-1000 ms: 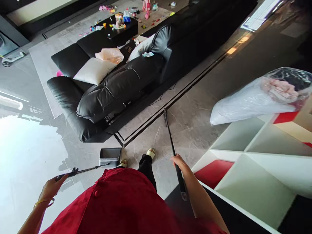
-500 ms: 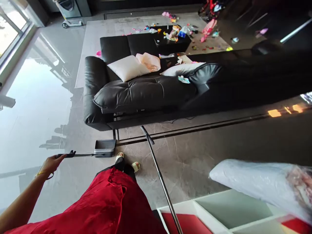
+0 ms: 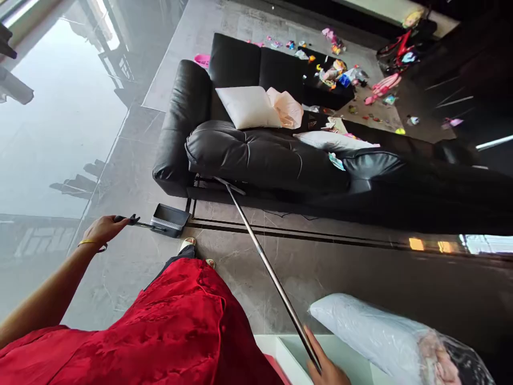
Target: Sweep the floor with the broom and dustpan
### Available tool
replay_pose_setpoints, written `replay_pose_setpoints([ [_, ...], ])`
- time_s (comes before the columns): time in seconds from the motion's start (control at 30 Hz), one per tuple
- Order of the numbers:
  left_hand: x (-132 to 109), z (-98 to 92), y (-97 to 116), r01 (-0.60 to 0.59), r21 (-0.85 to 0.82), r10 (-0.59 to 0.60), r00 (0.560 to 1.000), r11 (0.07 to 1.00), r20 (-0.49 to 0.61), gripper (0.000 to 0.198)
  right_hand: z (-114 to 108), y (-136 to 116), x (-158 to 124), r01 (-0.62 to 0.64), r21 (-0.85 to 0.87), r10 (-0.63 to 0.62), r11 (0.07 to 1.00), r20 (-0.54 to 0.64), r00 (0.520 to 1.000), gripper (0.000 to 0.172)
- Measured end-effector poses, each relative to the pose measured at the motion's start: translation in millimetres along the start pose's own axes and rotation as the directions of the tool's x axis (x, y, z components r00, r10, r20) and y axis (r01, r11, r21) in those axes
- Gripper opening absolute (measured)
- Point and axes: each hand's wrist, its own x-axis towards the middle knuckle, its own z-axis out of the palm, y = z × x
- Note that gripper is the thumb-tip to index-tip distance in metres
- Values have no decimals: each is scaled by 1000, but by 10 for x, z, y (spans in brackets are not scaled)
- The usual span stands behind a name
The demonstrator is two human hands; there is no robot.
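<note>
My left hand [image 3: 103, 232], at the left, is closed around the dark handle of a long-handled dustpan [image 3: 175, 215]. The black pan, with a row of pale comb teeth, is down at the floor near my feet. At the bottom right, my right hand [image 3: 327, 368] grips the metal pole of a long-handled broom [image 3: 262, 254]. Its narrow bar-shaped head reaches the lower back of the black sofa [image 3: 264, 152]; whether it touches the sofa I cannot tell.
A white pillow [image 3: 248, 108] lies on the sofa. Toys and scraps litter the dark low table [image 3: 328, 96] and the rug [image 3: 244, 21] beyond. A plastic-wrapped bundle [image 3: 368, 326] rests above a pale shelf unit [image 3: 294, 347] at lower right.
The broom head has moved up from the floor to the sofa's lower back. My right hand has come into view on the pole. The view has shifted left and turned.
</note>
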Motion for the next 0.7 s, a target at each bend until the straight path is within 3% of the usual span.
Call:
replay_pose_setpoints([
  [0.03,-11,0,-7,-1,0,1,1000,1000,3,61,-102,-262,230,17,-69,-16,997,13,1000,71],
  [0.17,-56,-12,-24,13,-9,-13,1000,1000,-6,60,-452,-1388,1230,127,-232,-142,964,-51,989,67],
  [0.33,-138,-65,59,46,4,-46,999,999,-17,55,-613,-2431,2168,86,-234,-98,968,-38,994,68],
  [0.53,-189,-83,134,107,-19,-107,994,994,6,58,-733,-3169,3012,82,-309,-85,948,4,996,74],
  [0.7,-248,-5,152,142,-21,-143,989,990,-26,58,-855,-3411,3460,104,-336,-87,936,64,994,75],
])
